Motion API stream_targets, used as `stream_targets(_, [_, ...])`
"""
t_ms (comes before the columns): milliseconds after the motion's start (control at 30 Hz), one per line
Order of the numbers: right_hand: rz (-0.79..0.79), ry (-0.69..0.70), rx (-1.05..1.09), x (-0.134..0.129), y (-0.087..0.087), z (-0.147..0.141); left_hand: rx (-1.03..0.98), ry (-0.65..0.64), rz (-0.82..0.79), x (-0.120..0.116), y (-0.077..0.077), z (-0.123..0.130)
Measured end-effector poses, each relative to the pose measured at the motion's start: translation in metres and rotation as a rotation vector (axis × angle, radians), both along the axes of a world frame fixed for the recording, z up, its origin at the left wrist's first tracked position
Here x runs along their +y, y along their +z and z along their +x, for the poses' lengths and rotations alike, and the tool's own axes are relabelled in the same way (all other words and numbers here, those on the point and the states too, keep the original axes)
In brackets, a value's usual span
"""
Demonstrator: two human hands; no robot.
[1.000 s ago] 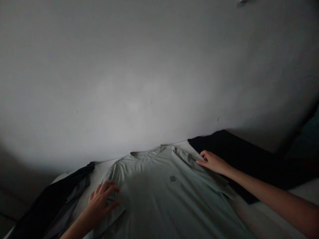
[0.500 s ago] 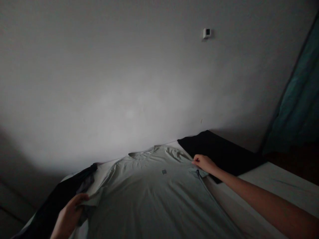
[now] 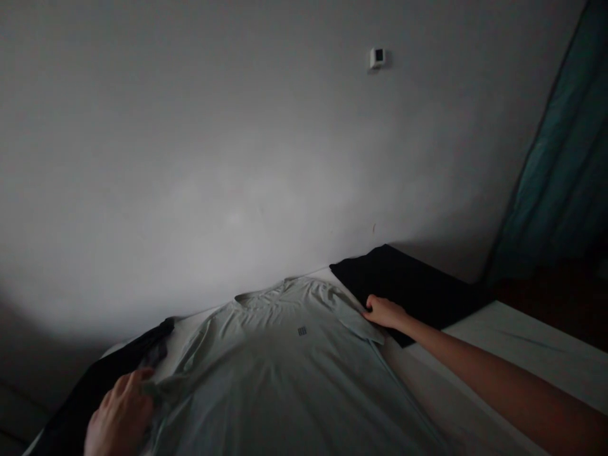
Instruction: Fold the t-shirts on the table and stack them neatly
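Observation:
A pale grey-green T-shirt [image 3: 285, 367] lies face up on a white bed [image 3: 513, 354], collar toward the wall, with a small dark logo on the chest. My left hand [image 3: 118, 418] grips the end of the shirt's left sleeve, pulled out sideways near the bed's left edge. My right hand [image 3: 382, 311] pinches the right sleeve beside a dark garment. Both arms reach out over the bed.
A black folded cloth [image 3: 403, 285] lies at the back right against the wall. Another dark garment [image 3: 90, 386] hangs over the bed's left edge. A teal curtain [image 3: 565, 171] hangs on the right. A small white device [image 3: 377, 57] sits on the wall.
My left hand went from resting flat on the shirt to gripping the left sleeve and drawing it outward to the left. My right hand took hold of the right sleeve.

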State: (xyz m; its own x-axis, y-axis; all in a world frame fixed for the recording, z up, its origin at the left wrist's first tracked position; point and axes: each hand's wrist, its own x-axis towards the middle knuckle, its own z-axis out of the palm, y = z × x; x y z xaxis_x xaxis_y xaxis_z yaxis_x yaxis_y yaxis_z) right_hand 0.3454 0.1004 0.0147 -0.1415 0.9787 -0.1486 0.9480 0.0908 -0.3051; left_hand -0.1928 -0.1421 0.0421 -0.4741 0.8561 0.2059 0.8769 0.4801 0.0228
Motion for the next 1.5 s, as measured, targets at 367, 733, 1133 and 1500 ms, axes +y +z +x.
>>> stream_targets(367, [0.091,0.043,0.196,0.006,-0.019,-0.004,-0.126,-0.861,-0.091,0.171,-0.029,0.269])
stream_targets(733, [0.446,-0.158,0.542,0.041,-0.038,0.036,-0.109,-0.787,0.067,0.242,-0.085,0.316])
stream_targets(1133, [0.268,-0.057,-0.113,0.062,-0.002,0.030,-0.072,-0.752,0.042,0.239,-0.082,0.320])
stream_targets(1500, [0.104,0.100,-0.002,0.122,0.004,-0.093,-0.104,-0.757,0.073,0.239,-0.087,0.323])
